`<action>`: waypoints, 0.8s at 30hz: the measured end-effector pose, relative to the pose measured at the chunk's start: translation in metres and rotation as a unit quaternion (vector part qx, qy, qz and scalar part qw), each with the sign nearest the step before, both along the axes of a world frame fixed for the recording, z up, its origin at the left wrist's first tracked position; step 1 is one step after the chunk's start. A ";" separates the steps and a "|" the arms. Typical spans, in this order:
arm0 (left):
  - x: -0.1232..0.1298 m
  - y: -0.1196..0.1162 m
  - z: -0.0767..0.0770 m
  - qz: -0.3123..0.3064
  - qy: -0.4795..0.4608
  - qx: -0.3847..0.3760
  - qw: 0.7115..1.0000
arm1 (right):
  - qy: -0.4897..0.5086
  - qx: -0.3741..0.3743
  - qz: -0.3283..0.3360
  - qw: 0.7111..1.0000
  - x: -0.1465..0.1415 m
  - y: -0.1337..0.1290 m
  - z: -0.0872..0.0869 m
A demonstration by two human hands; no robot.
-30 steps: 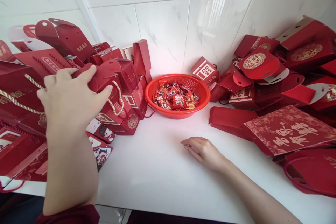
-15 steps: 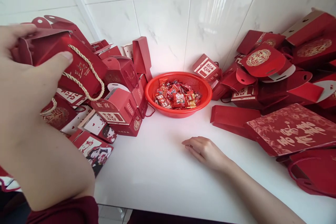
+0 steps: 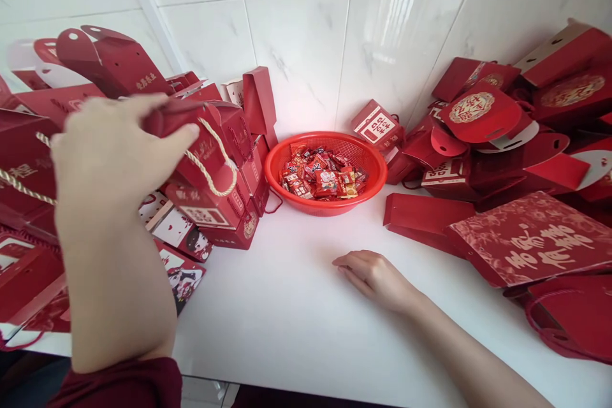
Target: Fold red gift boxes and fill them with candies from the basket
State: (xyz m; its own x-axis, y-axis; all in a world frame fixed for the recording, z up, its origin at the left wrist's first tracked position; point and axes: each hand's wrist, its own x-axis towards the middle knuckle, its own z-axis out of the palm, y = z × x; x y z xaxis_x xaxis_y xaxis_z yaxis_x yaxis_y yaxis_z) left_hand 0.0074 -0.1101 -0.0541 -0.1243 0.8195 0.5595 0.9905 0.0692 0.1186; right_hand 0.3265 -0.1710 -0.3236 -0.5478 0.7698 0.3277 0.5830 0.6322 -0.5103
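Observation:
My left hand (image 3: 117,153) is closed on the top of a red gift box (image 3: 206,148) with a cream twisted-rope handle hanging from its side. It holds this box in front of the stacked red boxes at the left; the fingertips on its far side are partly blurred. Below it stands a red box with a pale double-happiness label (image 3: 205,217). On the white table, my right hand (image 3: 375,277) rests with its fingers curled together and nothing visible in them. Beyond it sits a red plastic basket (image 3: 325,207) with several wrapped candies (image 3: 327,180).
Stacked gift boxes (image 3: 129,70) crowd the left side, some with rope handles. At the right lies a heap of red boxes (image 3: 478,108), with a flat-topped floral one (image 3: 535,239) nearer me. A white tiled wall (image 3: 296,44) rises behind the table (image 3: 287,319).
My left hand has moved to the right with the rope-handled gift box, uncovering more boxes at the far left. My right hand stays on the table.

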 end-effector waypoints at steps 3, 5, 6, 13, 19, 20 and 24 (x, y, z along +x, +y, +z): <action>0.010 0.003 -0.007 0.037 0.001 -0.029 0.999 | -0.006 0.000 -0.001 1.000 0.000 0.000 0.000; 0.010 0.005 -0.010 0.034 0.015 -0.065 0.997 | -0.011 0.001 -0.002 1.000 -0.001 -0.001 0.001; 0.008 0.007 -0.011 0.029 0.024 -0.080 0.996 | -0.012 0.001 -0.004 1.000 -0.001 -0.001 0.000; -0.009 0.017 -0.019 0.044 0.070 -0.109 0.991 | -0.017 -0.017 -0.005 1.000 -0.001 -0.002 0.001; -0.021 0.026 -0.031 -0.038 0.081 -0.111 0.990 | -0.023 -0.027 -0.003 0.999 -0.001 -0.001 0.001; -0.021 0.025 -0.031 -0.049 0.070 -0.100 0.991 | -0.023 -0.028 -0.002 0.999 -0.001 -0.001 0.001; -0.007 0.014 -0.026 -0.125 0.030 0.027 0.991 | -0.018 -0.027 0.001 0.999 -0.002 0.000 0.000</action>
